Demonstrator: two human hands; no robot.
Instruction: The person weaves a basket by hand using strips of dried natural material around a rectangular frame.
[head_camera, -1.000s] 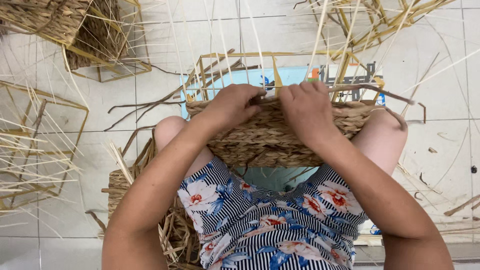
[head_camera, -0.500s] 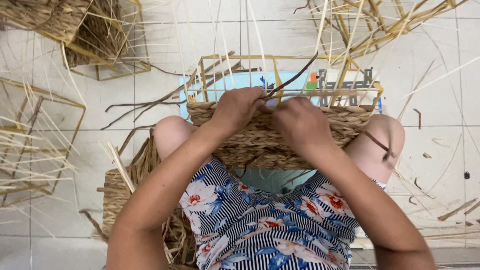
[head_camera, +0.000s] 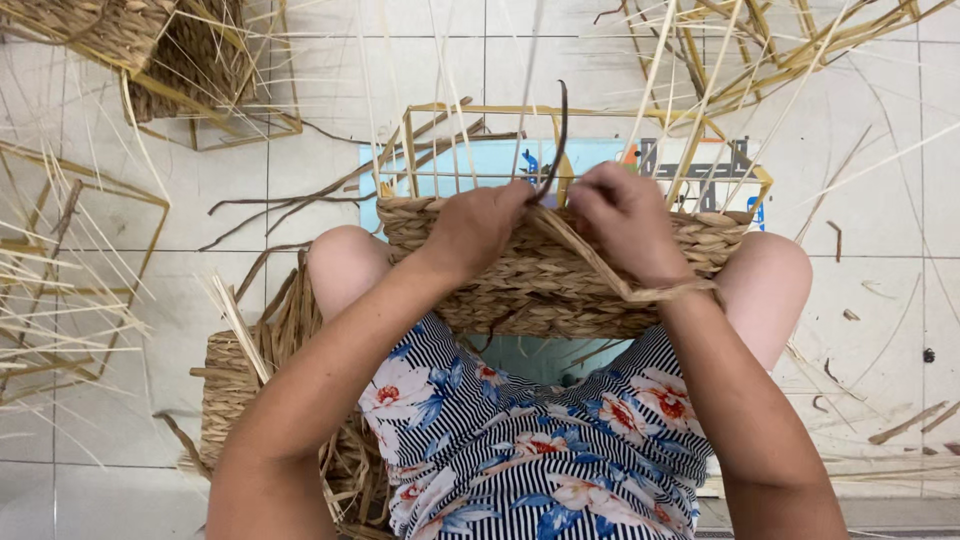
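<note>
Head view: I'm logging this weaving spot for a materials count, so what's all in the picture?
Half-woven basket: one, tan weave on a yellow wire frame, on the lap.
Dark strand: one, brown, rising from between the hands.
Flat strand: one, tan, looped over the right wrist.
Finished basket: one, tan, top left.
Bare wire frame: one, yellow, left floor.
Fibre bundle: one, tan, beside the left knee.
Floor: white tiles, loose straws.
Left hand: on the rim.
Right hand: on the rim.
</note>
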